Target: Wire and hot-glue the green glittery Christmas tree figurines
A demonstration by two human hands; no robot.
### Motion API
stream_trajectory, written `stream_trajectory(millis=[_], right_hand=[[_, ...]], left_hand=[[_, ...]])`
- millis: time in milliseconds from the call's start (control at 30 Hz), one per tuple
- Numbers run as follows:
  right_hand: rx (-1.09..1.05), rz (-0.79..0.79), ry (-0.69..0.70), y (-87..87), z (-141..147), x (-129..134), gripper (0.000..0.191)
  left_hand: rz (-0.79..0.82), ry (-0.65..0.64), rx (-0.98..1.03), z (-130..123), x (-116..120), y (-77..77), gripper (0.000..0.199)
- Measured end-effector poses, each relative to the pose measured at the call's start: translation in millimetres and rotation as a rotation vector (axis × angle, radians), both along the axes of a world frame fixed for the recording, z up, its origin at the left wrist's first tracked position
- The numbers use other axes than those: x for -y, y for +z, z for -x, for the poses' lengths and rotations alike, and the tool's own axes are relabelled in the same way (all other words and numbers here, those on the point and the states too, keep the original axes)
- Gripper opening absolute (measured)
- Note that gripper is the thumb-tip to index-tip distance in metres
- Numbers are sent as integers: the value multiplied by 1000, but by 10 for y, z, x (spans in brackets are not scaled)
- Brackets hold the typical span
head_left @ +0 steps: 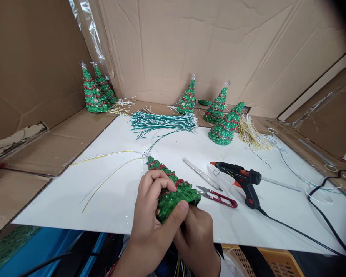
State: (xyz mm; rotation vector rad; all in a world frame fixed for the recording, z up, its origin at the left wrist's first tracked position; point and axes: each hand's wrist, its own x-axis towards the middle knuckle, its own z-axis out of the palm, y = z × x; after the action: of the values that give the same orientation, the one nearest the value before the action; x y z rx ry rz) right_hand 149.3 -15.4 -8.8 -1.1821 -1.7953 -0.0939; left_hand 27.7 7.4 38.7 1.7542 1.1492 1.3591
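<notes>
A small green Christmas tree ornament (175, 198) with red garland lies tilted in my hands, its star tip pointing up and to the left. My left hand (145, 211) is wrapped round its lower half, thumb near the base rim. Curled at the open underside is my right hand (201, 231); its fingertips are hidden there, so I cannot make out what they pinch. Thin wires (178, 265) hang below the hands. From near the star, white and yellow wires (115, 153) and dark green ones spread over the white board (103, 192).
Right of the tree lie red-handled thread snips (222, 199), a clear stick-like tool (202, 174) and a corded glue gun (245, 179). Behind are a bundle of green wires (164, 121), yellow-white wires (252, 132) and several finished trees (225, 125). Cardboard walls (190, 42) enclose the board.
</notes>
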Motion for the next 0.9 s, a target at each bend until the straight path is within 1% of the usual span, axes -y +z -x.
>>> stream_trajectory(millis=[600,900], right_hand=[[2,-5,-6,20,6,-1,28],[-1,0,-10,22,7,-1,27]], left_hand=[[-7,-7,-2,1,11,22,8],[1,-16,-4,-6,-3,36,8]])
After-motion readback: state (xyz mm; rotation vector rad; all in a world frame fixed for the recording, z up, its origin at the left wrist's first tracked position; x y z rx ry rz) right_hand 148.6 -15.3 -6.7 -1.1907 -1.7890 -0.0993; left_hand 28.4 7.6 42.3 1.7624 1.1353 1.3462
